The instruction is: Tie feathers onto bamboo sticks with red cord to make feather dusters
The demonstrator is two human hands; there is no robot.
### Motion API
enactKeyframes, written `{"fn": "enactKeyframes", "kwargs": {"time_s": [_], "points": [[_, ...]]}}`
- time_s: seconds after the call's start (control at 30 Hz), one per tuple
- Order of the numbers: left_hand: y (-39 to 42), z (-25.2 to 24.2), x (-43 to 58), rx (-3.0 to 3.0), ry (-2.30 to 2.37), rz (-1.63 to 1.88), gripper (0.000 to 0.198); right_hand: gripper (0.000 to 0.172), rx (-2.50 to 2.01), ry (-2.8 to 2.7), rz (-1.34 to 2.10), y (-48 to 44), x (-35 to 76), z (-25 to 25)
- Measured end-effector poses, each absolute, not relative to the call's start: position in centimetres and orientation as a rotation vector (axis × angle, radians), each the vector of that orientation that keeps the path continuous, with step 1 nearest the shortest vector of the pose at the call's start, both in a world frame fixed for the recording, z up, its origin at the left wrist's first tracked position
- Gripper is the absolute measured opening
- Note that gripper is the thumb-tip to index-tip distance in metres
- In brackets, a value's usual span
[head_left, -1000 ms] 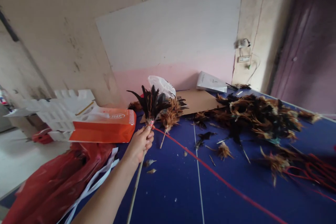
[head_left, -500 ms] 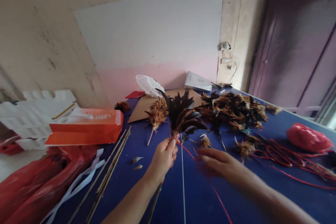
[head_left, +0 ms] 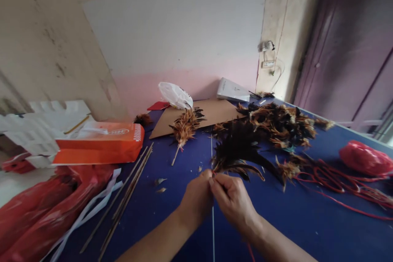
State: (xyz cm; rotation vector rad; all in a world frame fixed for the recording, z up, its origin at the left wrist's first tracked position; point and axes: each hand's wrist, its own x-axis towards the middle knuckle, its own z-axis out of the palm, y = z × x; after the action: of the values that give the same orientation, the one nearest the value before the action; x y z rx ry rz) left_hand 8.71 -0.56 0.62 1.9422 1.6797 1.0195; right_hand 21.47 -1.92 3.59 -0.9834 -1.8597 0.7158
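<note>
My left hand is closed around the stick of a feather duster, just below its bundle of dark feathers. The feathers fan out up and to the right, tilted over the blue table. Pressed close beside it, my right hand has its fingers curled in at the base of the feathers, where a bit of red string shows. More of that red string trails out below my right wrist. The palms hide the stick and most of the binding. Another brown feather duster lies farther back on a cardboard sheet.
A heap of loose feathers lies at the back right, with tangled red string and a red plastic bundle nearer. Thin sticks, an orange bag and red plastic are on the left. A white box sits behind.
My right hand has come in from the right to meet my left hand at the feathers' base. The feather bundle has swung from upright to leaning right.
</note>
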Motion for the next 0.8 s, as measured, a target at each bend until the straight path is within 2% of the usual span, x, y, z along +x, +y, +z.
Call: {"fn": "enactKeyframes", "kwargs": {"time_s": [0.17,0.37,0.5,0.67,0.8], "points": [[-1.0,-2.1,8.9,2.367,1.64,0.919,0.019,0.036,-0.863,-1.839,0.763,-2.4,21.2,3.6],[-2.2,-2.1,9.2,2.373,1.659,0.957,0.017,0.032,-0.842,-1.906,0.806,-2.9,20.9,3.6],[-1.9,-0.2,8.0,2.562,1.762,0.613,0.02,0.028,-0.882,-2.066,0.784,-2.7,21.5,4.6],[-3.1,4.0,4.2,2.698,1.97,0.154,0.028,0.023,-0.916,-2.397,0.665,-1.4,25.9,9.4],[-7.4,8.9,3.8,2.883,1.525,-0.156,0.026,0.022,-0.805,-2.389,0.668,0.9,28.3,11.9]]}}
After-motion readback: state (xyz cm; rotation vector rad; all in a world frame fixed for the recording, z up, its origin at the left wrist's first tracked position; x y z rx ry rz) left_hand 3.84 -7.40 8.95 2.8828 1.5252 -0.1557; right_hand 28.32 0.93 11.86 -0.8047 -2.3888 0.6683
